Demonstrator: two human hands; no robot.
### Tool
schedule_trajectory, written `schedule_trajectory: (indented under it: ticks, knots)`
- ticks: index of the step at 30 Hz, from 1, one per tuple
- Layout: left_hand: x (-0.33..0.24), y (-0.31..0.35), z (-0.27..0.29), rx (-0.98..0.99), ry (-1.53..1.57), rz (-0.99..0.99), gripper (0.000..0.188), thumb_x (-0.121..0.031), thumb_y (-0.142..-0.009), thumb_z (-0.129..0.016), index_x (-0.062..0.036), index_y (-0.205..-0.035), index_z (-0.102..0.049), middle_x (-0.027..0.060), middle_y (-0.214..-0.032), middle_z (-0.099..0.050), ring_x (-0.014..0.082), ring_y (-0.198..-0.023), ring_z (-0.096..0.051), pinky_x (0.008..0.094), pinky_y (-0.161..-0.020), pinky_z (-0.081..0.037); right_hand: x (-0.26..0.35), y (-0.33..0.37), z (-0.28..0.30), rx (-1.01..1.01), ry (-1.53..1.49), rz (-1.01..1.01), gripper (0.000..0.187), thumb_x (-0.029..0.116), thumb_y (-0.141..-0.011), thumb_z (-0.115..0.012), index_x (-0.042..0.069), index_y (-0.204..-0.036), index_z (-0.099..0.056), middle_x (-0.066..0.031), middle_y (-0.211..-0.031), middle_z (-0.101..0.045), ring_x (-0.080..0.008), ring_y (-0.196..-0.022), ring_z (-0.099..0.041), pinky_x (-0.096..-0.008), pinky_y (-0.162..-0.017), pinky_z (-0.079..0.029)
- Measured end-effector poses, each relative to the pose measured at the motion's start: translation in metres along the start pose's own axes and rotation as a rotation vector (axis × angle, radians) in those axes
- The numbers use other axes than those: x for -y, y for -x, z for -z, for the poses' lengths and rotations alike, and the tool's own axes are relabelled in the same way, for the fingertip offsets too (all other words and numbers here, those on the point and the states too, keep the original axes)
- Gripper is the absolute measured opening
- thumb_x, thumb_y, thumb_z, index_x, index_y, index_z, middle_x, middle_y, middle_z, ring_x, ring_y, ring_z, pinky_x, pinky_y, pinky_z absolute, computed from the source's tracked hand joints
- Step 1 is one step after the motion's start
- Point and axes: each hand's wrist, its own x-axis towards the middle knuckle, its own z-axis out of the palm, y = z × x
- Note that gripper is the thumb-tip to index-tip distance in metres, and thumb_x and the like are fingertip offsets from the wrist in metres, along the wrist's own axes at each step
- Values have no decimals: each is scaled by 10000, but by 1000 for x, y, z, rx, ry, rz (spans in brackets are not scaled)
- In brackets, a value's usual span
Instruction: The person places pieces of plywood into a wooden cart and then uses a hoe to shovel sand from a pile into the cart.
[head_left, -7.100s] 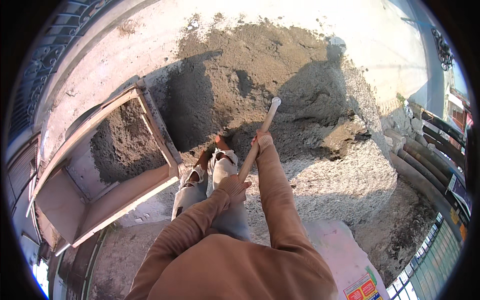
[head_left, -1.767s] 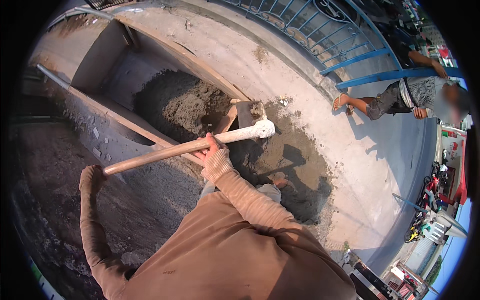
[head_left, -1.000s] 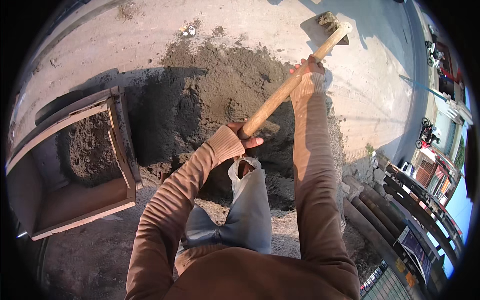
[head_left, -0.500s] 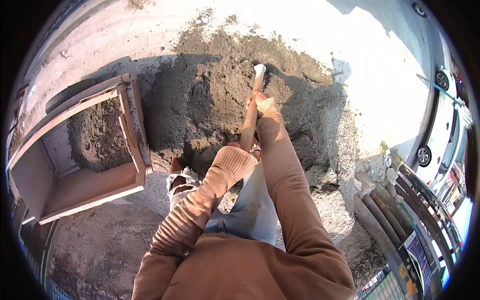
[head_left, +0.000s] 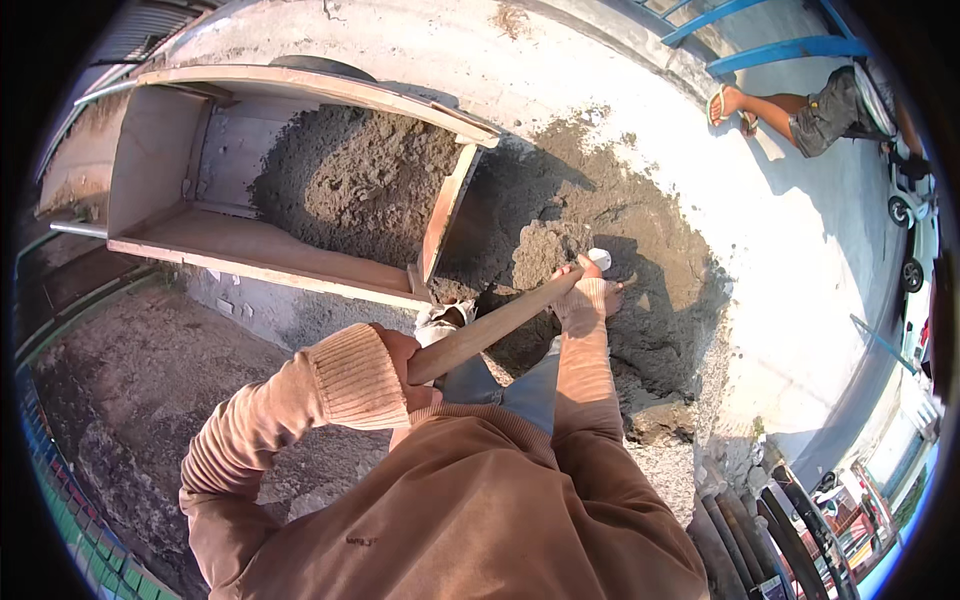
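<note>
Both hands hold a hoe (head_left: 490,330) by its wooden handle, which slants up to the right across my body. My left hand (head_left: 403,362) is wrapped round the near end by my waist. Closed round the handle close to its pale head is my right hand (head_left: 590,288). A lump of wet grey mortar (head_left: 548,250) sits by the head and hides the blade. Under and beyond it spreads the mortar heap (head_left: 655,300) on the ground. To the left, a wooden box (head_left: 270,277) holds more mortar (head_left: 370,170), heaped toward its right end.
A black tyre (head_left: 325,66) shows behind the box. At the upper right a person's legs (head_left: 775,112) in sandals stand near blue metal bars (head_left: 785,52). Pipes (head_left: 735,540) lie at the lower right. White cars (head_left: 915,300) are beyond.
The hoe has swung from pointing straight ahead to slanting, its lower end drawn left to my waist. A mortar lump now shows by its head. My view has turned; the person's legs appear.
</note>
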Motion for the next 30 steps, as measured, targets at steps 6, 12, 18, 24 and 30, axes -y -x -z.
schedule_trajectory:
  ticks: [6,12,18,24,30]
  knots:
    - [138,206,31,-611,-205,471,275,-99,-605,-779,0,-815,-632,178,-695,-622,304,-645,-633,379,-615,-478,-215,134,-165,45,-104,-92,184,151,-835,-594,35,-898,-464,-101,-787,-517,-249,-726,-568,-394,-727,-551]
    - [317,278,-1,-922,-417,855,183,-108,-729,-714,-11,-826,-593,189,-793,-626,375,-761,-604,434,-671,-470,-322,171,-253,180,-168,-275,356,86,-809,-699,52,-1064,-453,-135,-1026,-528,-258,-877,-604,-445,-805,-607]
    - [237,81,-100,-369,276,241,289,-236,-729,-759,-3,-878,-674,86,-648,-631,106,-629,-586,341,-554,-475,-133,130,-187,189,56,278,232,215,-826,-689,92,-925,-519,-48,-753,-568,-203,-600,-608,-346,-561,-548]
    - [56,-265,-251,-101,466,121,347,-339,-825,-735,-19,-847,-601,81,-556,-497,252,-481,-512,397,-478,-410,154,55,-74,-112,144,659,312,267,-820,-708,78,-984,-520,-34,-744,-554,-172,-533,-546,-336,-497,-522]
    - [-148,-511,-202,-202,773,-260,368,-342,-813,-769,-29,-734,-592,49,-598,-577,169,-552,-568,334,-503,-423,350,-110,4,-395,407,689,229,276,-883,-645,115,-1033,-582,-27,-762,-569,-163,-490,-556,-321,-402,-507]
